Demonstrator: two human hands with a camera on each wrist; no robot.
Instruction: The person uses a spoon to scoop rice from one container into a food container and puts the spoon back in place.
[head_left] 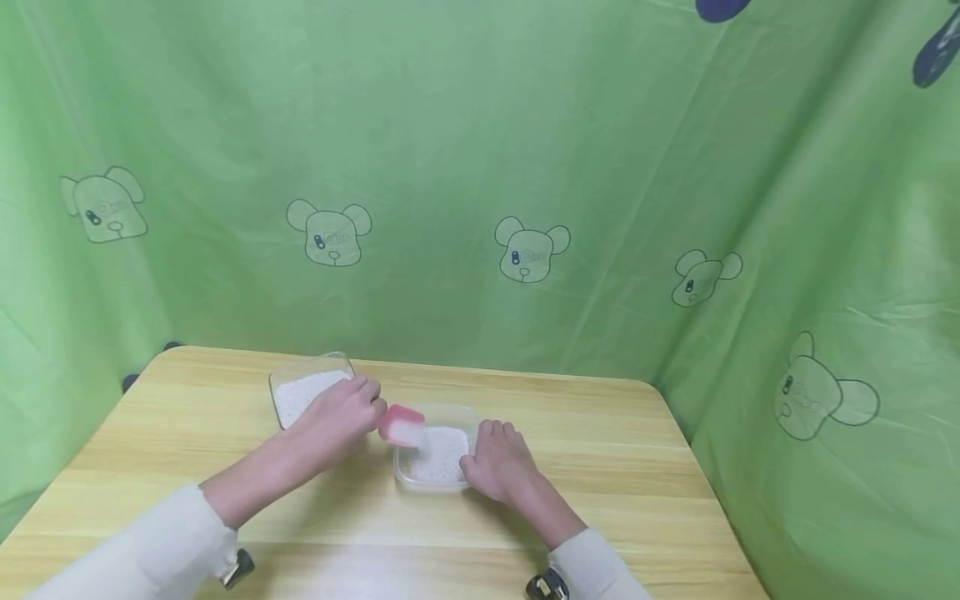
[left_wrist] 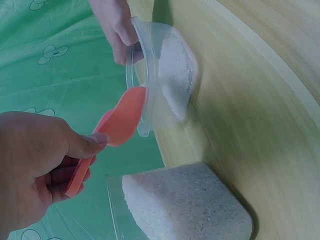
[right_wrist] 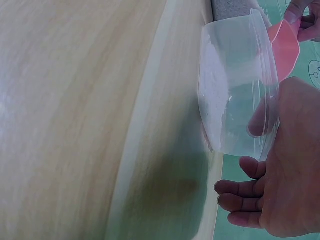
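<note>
Wood-grain tbl [head_left: 637,467] bears clear bin [head_left: 311,367] L, clear tub [right_wrist: 237,85] nr ctr.

The head camera looks forward and down from the near side of the table [head_left: 637,467], set back enough to take in the left hand [head_left: 341,421], the right hand [head_left: 501,462] and the green curtain [head_left: 435,125] beyond at twelve o'clock. The left wrist camera works close in, its picture tipped so the scene's up points to nine o'clock, its hand at eight; the right wrist camera, also close, tips toward three, its hand at four. Both share the clear tub [right_wrist: 245,90] and scoop [left_wrist: 125,120].
</note>
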